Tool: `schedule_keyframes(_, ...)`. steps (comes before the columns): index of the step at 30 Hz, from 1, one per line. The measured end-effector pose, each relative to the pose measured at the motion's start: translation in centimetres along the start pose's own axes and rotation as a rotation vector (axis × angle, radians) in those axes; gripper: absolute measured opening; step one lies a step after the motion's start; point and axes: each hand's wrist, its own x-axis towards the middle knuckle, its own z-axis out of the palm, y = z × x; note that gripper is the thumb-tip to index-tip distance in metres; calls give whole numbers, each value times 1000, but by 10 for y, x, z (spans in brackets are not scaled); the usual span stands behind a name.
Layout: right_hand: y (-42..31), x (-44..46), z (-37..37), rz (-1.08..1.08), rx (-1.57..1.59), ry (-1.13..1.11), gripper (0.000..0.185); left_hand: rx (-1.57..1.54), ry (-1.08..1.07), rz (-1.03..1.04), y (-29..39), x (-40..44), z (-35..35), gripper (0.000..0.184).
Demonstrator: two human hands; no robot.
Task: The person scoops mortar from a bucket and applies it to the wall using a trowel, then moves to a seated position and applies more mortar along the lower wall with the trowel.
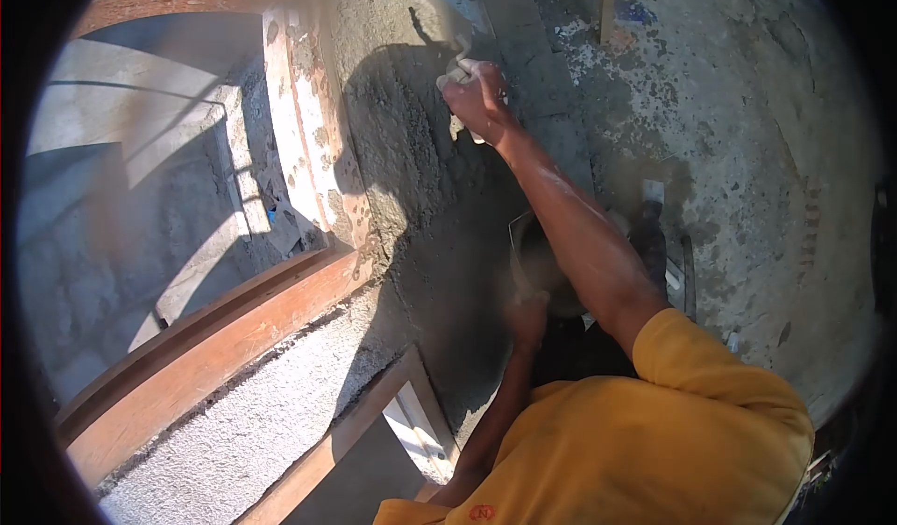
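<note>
Fingers curled, my right hand [475, 95] grips a trowel, whose handle is mostly hidden in the fist. The trowel's thin bent neck [462, 50] shows just beyond the fist, close to the wet grey mortar [402, 123] on the wall. Lower down and in shadow, my left hand [529, 316] is closed around something I cannot make out. It is beside a dark rounded container with a thin wire-like edge [513, 234], partly hidden by my right forearm.
An orange-brown wooden frame [252, 324] edges an opening at left. Below it lie rough white plaster [262, 404] and a smaller framed opening [411, 376]. Splattered concrete floor [719, 142] spreads at right, with a wooden piece [607, 2] at top and a light-coloured object [653, 191] nearer.
</note>
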Motion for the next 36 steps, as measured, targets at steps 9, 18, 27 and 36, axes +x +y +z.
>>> schedule_keyframes(9, 16, 15, 39, 127, 175, -430, 48, 8, -8, -42, 6, -1, -3, 25)
schedule_keyframes(18, -38, -133, -62, 408, 330, -812, 51, 129, -14, -52, -20, 20, 6, 26)
schedule_keyframes(27, -43, -197, -184, 1120, 1018, -762, 28, 84, -39, -7, 17, 11, 22, 28)
schedule_keyframes(36, 29, -108, -193, 500, 82, 273, 34, 73, -64, -32, 11, 3, 21, 23)
